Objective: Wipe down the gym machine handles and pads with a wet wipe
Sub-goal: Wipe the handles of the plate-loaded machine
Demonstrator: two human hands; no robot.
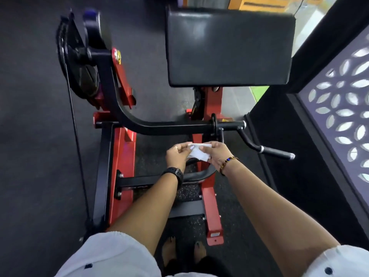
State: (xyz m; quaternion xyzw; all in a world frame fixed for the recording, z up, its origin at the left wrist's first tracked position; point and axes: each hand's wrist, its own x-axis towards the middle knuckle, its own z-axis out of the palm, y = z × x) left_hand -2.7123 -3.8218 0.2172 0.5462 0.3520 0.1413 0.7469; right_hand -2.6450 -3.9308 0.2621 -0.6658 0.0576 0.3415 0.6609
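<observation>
A white wet wipe (198,151) is stretched between both hands in the middle of the view. My left hand (176,156) pinches its left edge and my right hand (218,153) pinches its right edge. Both hands hover just in front of the machine's black curved arm bar (159,126). A black handle with a silver end cap (275,152) sticks out to the right of my right hand. The large black rectangular pad (229,48) sits above and behind the bar. A smaller black seat pad (196,175) lies partly hidden under my hands.
The red machine frame (123,156) runs down the left and centre, with black weight plates (83,62) at upper left. A black cable (76,136) hangs on the left. A dark patterned wall panel (339,116) closes the right side. Dark rubber floor surrounds the machine.
</observation>
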